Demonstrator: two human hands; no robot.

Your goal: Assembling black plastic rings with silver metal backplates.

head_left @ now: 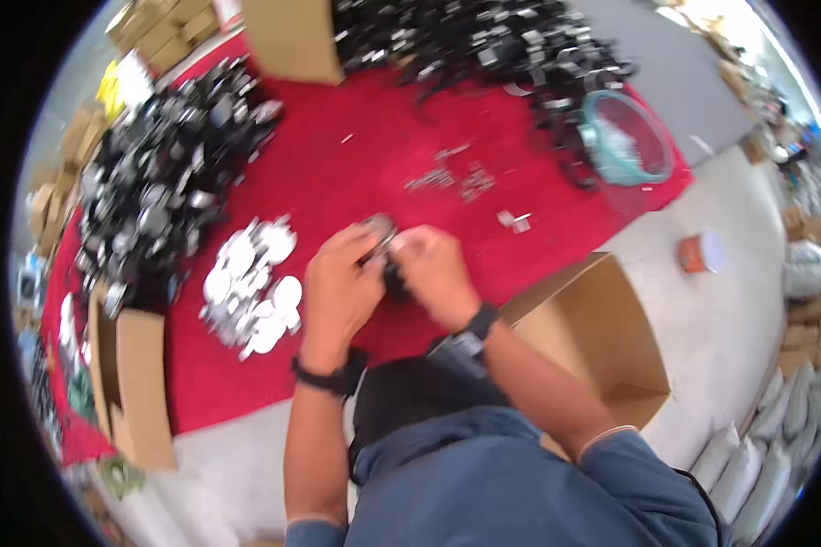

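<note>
My left hand (337,287) and my right hand (433,269) meet over the red cloth (356,173), fingertips pinched together on a small round silver-and-black part (380,235). Both wrists wear dark bands. Just left of my left hand lies a heap of shiny round silver discs (251,287). A few small loose metal bits (452,178) are scattered on the cloth beyond my hands. How the part sits between the fingers is blurred.
A big pile of black-and-silver parts (164,182) lies at left, another (483,41) at the far side. A clear bowl with a teal rim (625,137) stands far right. Open cardboard boxes sit at right (602,337), lower left (132,383) and top (292,36). An orange-labelled container (698,252) rests on the grey floor.
</note>
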